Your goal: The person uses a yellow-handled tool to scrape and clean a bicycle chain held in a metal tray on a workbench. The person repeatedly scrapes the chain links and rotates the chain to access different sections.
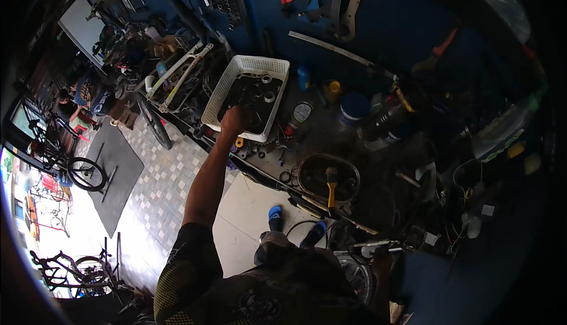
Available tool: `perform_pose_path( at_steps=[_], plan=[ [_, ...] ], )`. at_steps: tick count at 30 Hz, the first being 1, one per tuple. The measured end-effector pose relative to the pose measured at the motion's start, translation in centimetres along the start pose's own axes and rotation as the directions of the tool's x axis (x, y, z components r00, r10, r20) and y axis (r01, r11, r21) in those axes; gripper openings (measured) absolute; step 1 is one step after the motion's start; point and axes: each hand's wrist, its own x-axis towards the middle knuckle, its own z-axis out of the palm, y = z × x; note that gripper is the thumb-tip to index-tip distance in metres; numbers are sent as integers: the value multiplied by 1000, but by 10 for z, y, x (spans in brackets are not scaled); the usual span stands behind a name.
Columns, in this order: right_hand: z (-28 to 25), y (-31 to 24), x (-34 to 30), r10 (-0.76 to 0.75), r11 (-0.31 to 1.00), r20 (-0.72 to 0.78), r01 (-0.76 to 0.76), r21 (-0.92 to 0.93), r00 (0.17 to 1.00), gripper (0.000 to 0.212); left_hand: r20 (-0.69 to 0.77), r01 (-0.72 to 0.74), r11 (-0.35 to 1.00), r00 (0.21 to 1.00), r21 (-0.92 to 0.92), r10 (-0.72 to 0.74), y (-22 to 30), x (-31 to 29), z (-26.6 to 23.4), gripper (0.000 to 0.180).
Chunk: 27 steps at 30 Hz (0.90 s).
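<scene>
My left arm stretches forward to a white perforated plastic basket (260,62) on the bench. Over its near left part is my left hand (235,120), the fingers curled in; whatever they pinch is hidden beneath the hand. Dark liquid or grime covers the basket's floor, where metal rings (269,97) and small dark parts lie. My right hand (383,261) hangs low in shadow at my right side, beside a bicycle with a wheel (358,278). Its fingers are too dark to make out.
An oval pan (304,177) holds a yellow-handled brush (332,189). Bench clutter includes a blue tub (354,107), a yellow cup (332,88) and a bicycle frame (183,71). Tools hang on the blue wall (266,6). Another person (71,109) sits far left near bicycles.
</scene>
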Motion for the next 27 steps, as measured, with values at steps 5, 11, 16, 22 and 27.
perform_pose_path(
  at_steps=[5,11,16,22,27],
  plan=[
    [-2,-55,12,145,891,-107,-83,446,984,35,85,-201,961,979,189,188,-18,27,13,17],
    [23,-53,38,136,929,-199,-55,367,970,20,-172,-232,962,963,-146,206,-1,37,-50,22],
    [37,-41,33,303,859,58,-299,415,951,27,-295,-360,840,922,-407,252,60,3,-84,19],
    [35,-62,30,254,967,-128,-256,6,959,43,-146,-469,719,873,-513,466,147,-48,-75,19],
    [1,-98,29,443,861,603,-129,-491,663,57,131,-526,696,745,-489,655,196,-88,-3,20]
  ],
)
